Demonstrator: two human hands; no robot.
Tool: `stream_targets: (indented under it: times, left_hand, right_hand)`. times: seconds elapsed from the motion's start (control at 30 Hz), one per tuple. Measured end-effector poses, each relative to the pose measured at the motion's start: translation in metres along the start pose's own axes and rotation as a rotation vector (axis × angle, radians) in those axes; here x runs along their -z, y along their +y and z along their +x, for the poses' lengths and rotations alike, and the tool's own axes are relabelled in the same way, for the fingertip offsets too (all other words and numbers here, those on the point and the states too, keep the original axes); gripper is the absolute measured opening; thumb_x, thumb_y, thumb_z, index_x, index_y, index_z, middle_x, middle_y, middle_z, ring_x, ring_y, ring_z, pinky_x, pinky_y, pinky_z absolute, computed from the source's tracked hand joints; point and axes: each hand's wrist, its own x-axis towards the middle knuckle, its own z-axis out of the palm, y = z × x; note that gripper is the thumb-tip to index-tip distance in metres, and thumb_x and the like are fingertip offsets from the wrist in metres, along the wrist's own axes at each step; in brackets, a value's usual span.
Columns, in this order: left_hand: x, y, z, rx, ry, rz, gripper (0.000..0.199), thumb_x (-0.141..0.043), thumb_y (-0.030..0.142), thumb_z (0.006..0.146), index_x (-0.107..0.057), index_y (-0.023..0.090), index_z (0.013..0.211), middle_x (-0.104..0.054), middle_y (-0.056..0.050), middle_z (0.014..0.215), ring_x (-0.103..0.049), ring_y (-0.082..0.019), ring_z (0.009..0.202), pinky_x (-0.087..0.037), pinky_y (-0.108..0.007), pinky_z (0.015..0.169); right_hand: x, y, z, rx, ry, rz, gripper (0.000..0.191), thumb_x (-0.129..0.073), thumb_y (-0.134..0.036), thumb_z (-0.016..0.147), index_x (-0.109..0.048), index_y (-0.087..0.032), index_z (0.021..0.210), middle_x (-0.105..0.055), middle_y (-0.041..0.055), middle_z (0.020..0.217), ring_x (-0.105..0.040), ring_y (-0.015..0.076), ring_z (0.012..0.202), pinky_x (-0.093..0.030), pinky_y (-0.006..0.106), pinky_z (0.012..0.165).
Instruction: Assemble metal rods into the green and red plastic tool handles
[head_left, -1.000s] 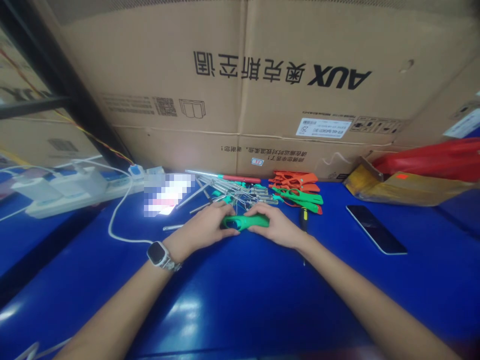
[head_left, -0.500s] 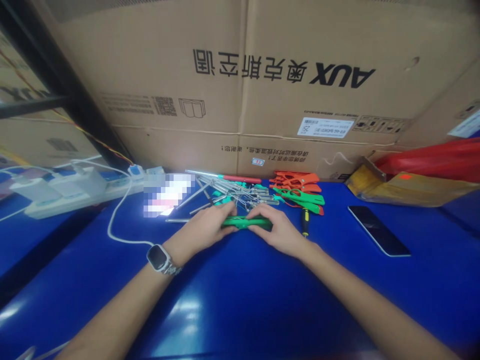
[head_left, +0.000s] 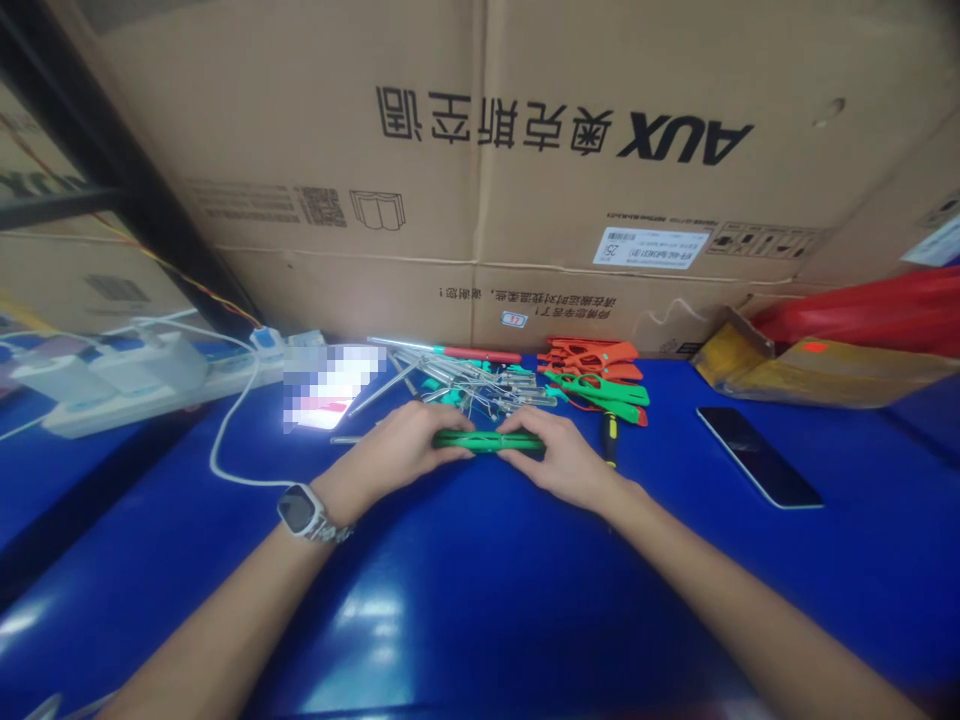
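And here we are at the blue table (head_left: 480,600), the green plastic piece (head_left: 489,441) lying level between the two hands, right in front of the tangle of metal rods (head_left: 465,375). The left hand (head_left: 409,440) has thumb and fingers clamped on one end, the right hand (head_left: 570,455) pinches the other — hands apart, joined only by that piece. On the left wrist sits a watch (head_left: 304,510). Beyond the right hand, a stack of orange parts (head_left: 596,358), loose green parts (head_left: 611,395) just in front, and a black-and-yellow screwdriver (head_left: 611,438) near the wrist! Farther right lies a dark-screened phone (head_left: 759,457); over on the left, a bright, pixelated screen (head_left: 334,385) beside the white power strip (head_left: 217,385) — and a big cardboard box (head_left: 562,50) standing behind everything.
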Motion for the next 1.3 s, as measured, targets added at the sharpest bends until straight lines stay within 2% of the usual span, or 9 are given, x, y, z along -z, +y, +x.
stream_targets:
  times: [0.17,0.47,0.6,0.8,1.03,1.3]
  left_hand:
    - [0.001,-0.001,0.0,-0.004,0.005,-0.014,0.018,-0.066,0.033,0.09,-0.071,0.022,0.103,-0.073,-0.003,0.095,-0.066,-0.02,0.086,-0.048,-0.029,0.079]
    - [-0.002,-0.004,0.0,0.039,0.031,-0.055,0.014,-0.071,0.032,0.085,-0.066,0.021,0.092,-0.07,0.001,0.085,-0.063,-0.017,0.076,-0.043,-0.026,0.068]
    - [0.0,-0.004,0.001,0.013,0.016,-0.096,0.01,-0.069,0.027,0.087,-0.067,0.019,0.091,-0.069,0.0,0.083,-0.063,-0.016,0.074,-0.043,-0.026,0.068]
    - [0.001,-0.005,0.001,0.021,-0.01,-0.098,0.013,-0.068,0.027,0.088,-0.07,0.019,0.098,-0.072,-0.002,0.088,-0.065,-0.018,0.079,-0.045,-0.028,0.073]
    - [0.008,-0.009,-0.002,-0.052,0.046,0.014,0.016,-0.071,0.025,0.085,-0.071,0.019,0.1,-0.066,-0.004,0.092,-0.062,-0.02,0.082,-0.047,-0.03,0.076]
    - [0.011,-0.005,-0.005,-0.082,0.002,0.055,0.013,-0.066,0.023,0.089,-0.072,0.018,0.099,-0.064,-0.005,0.088,-0.061,-0.02,0.08,-0.046,-0.031,0.074]
  right_hand:
    - [0.0,0.002,0.001,-0.051,0.013,-0.048,0.017,-0.071,-0.028,0.085,-0.067,-0.022,0.101,-0.069,0.0026,0.093,-0.065,0.0189,0.085,-0.05,0.032,0.079]
    - [0.003,0.001,0.002,0.006,-0.029,-0.013,0.013,-0.066,-0.024,0.089,-0.069,-0.021,0.102,-0.067,0.0033,0.092,-0.063,0.0176,0.085,-0.05,0.031,0.079]
    - [0.0,0.003,0.001,0.001,-0.008,-0.007,0.009,-0.068,-0.024,0.088,-0.068,-0.02,0.097,-0.066,0.0023,0.089,-0.062,0.0162,0.081,-0.048,0.029,0.077]
    - [-0.003,0.002,0.001,-0.018,0.007,-0.01,0.009,-0.07,-0.022,0.086,-0.068,-0.019,0.094,-0.065,0.0023,0.088,-0.061,0.0161,0.081,-0.047,0.028,0.075]
    - [-0.001,0.005,0.002,0.026,0.015,-0.014,0.007,-0.07,-0.022,0.086,-0.067,-0.018,0.091,-0.064,0.0021,0.085,-0.06,0.0154,0.078,-0.045,0.026,0.072]
    - [0.001,0.002,0.0,0.01,-0.021,-0.037,0.009,-0.069,-0.024,0.086,-0.064,-0.019,0.09,-0.064,0.0024,0.088,-0.06,0.0161,0.079,-0.044,0.027,0.072]
